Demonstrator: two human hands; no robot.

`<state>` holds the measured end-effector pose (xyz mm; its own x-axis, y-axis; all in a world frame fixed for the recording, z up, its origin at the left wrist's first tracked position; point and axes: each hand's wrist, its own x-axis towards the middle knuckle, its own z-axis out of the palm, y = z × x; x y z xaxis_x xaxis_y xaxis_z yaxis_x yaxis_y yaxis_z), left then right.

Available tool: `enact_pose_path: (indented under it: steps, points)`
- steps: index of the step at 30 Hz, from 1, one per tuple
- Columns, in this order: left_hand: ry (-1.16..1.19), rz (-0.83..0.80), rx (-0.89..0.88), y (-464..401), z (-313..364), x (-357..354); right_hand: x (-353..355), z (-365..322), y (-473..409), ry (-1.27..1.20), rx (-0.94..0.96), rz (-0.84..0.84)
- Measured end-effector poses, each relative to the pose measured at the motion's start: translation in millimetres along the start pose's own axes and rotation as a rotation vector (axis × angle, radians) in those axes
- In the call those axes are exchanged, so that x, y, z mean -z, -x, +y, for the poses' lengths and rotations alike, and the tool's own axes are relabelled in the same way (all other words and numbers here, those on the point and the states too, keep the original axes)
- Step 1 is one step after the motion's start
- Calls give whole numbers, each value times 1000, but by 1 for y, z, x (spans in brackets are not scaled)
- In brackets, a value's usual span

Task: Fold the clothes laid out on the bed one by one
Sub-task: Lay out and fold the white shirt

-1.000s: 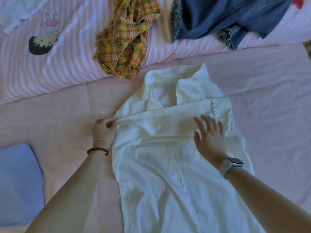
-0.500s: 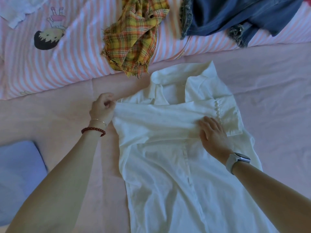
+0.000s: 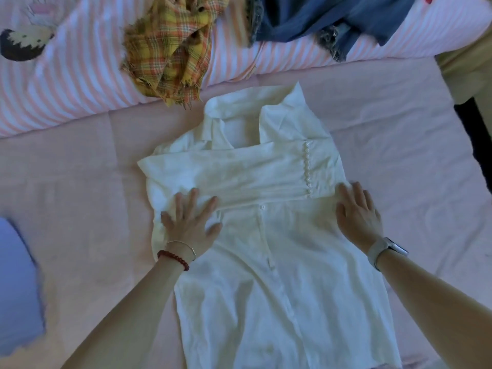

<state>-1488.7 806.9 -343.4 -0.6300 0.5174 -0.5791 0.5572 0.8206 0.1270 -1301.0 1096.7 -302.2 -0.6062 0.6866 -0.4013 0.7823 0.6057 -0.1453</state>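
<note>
A white button-up shirt (image 3: 266, 275) lies front-up on the pink bed sheet (image 3: 80, 182), collar pointing away from me. One sleeve (image 3: 239, 177) is folded straight across the chest, its buttoned cuff at the right. My left hand (image 3: 190, 222) presses flat with spread fingers on the shirt's left side, at the sleeve's lower edge. My right hand (image 3: 356, 214) lies flat with straight fingers on the shirt's right edge, just below the cuff.
A yellow plaid garment (image 3: 170, 51) and a blue denim garment (image 3: 319, 20) lie on the pink-striped quilt (image 3: 66, 86) beyond the shirt. A blue pillow (image 3: 18, 288) sits at the left edge. A beige surface and dark gap (image 3: 474, 75) border the bed at right.
My left hand let go of the shoulder fold and now lies flat lower on the shirt. My right hand slid from the chest to the shirt's right edge.
</note>
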Motion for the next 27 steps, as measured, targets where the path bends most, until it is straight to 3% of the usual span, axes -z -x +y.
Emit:
enact_pose_path:
  steps: [3, 7, 9, 12, 16, 18, 22, 25, 27]
  points:
    - [53, 33, -4, 8, 0, 14, 1, 6, 1, -306, -79, 109]
    - [113, 185, -26, 29, 34, 23, 4, 14, 7, -603, -362, 97]
    - [192, 223, -124, 40, 71, 22, 2, 18, 12, -694, -336, 89]
    - [315, 160, -223, 55, 135, 13, -2, 29, 24, -734, -289, 65]
    - [515, 47, -344, 71, 212, -10, -14, 68, 46, -765, -396, 23]
    - [678, 10, -254, 68, 242, -16, -18, 79, 53, -844, -356, -101]
    - [899, 75, 128, 41, 288, -7, -20, 80, 52, -973, -231, -326]
    - [711, 82, 262, 19, 304, 2, -21, 81, 50, -1004, -220, -363]
    - [630, 172, 328, 11, 307, 5, -17, 92, 45, -1012, -210, -341]
